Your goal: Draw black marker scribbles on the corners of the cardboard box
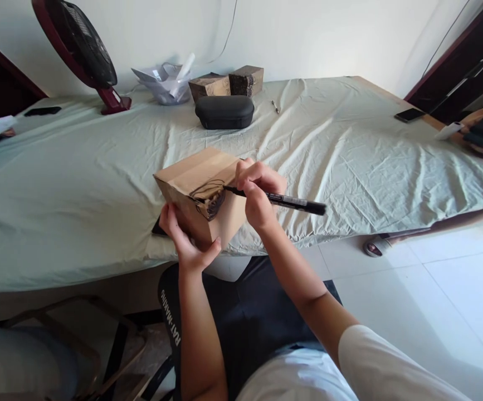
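"Where is the cardboard box?"

"Right in front of me, at the near edge of the cloth-covered surface, one corner turned my way. Whether its base touches the cloth, I can't tell."

"And your fingers?"

"My left fingers are closed around the box's lower left side, thumb near the front corner. My right fingers pinch a black marker, its tip at the dark scribbles on the top corner. I can't tell if it touches."

"What's beyond it?"

"A black case lies farther back, with two smaller boxes just behind it: the left box and the right box. Left of those sit a clear plastic basket and a fan."
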A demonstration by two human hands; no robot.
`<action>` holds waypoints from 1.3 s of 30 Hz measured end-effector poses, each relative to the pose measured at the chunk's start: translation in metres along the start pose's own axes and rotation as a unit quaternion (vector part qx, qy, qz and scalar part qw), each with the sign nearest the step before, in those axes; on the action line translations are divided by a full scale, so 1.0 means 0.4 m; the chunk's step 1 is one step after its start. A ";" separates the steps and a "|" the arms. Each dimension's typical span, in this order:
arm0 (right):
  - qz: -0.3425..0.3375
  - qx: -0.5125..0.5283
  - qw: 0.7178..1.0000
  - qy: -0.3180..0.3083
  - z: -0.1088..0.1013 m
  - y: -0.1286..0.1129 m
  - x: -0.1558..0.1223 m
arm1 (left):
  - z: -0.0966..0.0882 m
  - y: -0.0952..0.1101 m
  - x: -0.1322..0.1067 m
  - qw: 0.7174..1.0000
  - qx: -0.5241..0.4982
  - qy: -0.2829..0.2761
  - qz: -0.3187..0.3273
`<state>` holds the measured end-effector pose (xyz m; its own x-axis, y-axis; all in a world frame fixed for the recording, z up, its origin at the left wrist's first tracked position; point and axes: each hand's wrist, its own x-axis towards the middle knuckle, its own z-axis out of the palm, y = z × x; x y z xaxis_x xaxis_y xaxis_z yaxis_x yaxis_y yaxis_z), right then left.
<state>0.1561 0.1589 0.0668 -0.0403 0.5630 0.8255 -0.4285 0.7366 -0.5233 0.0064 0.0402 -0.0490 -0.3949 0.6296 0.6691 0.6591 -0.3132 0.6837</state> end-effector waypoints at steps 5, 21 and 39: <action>0.110 0.003 0.985 -0.130 -0.027 -0.060 0.050 | -0.011 -0.003 0.001 0.998 0.006 -0.014 0.053; 0.204 0.046 0.936 -0.284 -0.005 -0.097 0.083 | -0.022 -0.027 -0.009 0.997 0.008 -0.044 0.068; -0.028 -0.068 0.986 -0.151 -0.014 -0.127 0.013 | -0.056 0.061 0.025 0.997 0.055 -0.029 0.037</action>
<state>0.1827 0.1267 0.0965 -0.2948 0.3980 0.8687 -0.3128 0.8188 -0.4813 0.0043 0.0230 -0.0193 -0.3061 0.6489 0.6966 0.7531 -0.2826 0.5942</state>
